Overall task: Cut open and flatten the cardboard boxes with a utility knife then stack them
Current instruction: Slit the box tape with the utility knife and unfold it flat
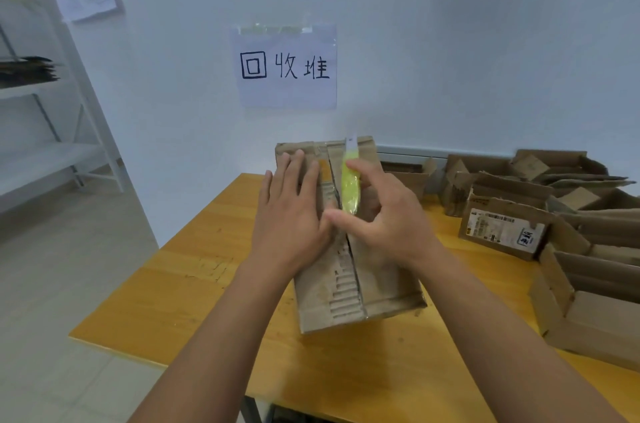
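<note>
A worn brown cardboard box lies on the yellow wooden table, its top seam running away from me and split open. My left hand presses flat on the left flap with straight fingers. My right hand holds a yellow-green utility knife over the seam, pinched between thumb and fingers. The knife's white blade end points toward the box's far edge.
Several opened and partly flattened cardboard boxes crowd the right side of the table. A paper sign hangs on the wall behind. White metal shelving stands at the left, with dark flat sheets on one shelf.
</note>
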Tool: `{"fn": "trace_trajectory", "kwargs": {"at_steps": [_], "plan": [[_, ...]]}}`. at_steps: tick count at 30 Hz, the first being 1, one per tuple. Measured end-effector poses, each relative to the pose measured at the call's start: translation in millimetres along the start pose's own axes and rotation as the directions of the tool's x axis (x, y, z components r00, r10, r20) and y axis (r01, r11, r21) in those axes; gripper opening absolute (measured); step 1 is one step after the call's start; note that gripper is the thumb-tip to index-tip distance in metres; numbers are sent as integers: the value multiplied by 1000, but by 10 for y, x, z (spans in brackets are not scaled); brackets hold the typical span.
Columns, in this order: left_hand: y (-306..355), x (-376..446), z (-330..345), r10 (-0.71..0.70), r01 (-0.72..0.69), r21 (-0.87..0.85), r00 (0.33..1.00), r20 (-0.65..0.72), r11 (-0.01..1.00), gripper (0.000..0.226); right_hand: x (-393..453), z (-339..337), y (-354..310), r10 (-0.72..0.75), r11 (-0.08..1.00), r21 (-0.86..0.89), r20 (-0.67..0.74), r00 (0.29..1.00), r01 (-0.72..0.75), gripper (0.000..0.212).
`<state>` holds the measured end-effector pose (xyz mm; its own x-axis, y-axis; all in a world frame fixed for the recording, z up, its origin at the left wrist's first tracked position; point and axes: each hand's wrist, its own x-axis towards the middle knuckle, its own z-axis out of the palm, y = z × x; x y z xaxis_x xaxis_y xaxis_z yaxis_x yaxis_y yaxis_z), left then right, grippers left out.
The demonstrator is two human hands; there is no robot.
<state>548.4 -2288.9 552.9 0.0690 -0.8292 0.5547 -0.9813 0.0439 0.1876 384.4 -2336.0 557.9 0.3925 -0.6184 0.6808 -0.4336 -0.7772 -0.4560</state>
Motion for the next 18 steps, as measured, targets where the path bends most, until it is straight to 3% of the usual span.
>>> {"fn": "trace_trajectory", "kwargs": {"at_steps": [6,8,11,13,18], "plan": [[16,-91,30,9,-12,-64,998,-61,998,77,35,-9,14,-121,992,-39,-61,991,118,86],[22,-115,50,5,-14,-99,995,-98,995,71,55,4,9,-140,990,-32,-133,981,137,76],[61,-141,60,25,-44,-138,990,-137,989,64,85,51,19,-176,984,-62,-344,922,165,39],[68,-142,62,31,-52,-145,989,-144,988,63,104,82,23,-128,991,-6,-396,909,137,22],[53,-142,63,50,-69,-124,988,-149,990,64,130,101,-25,-66,996,27,-326,943,79,26]]}}
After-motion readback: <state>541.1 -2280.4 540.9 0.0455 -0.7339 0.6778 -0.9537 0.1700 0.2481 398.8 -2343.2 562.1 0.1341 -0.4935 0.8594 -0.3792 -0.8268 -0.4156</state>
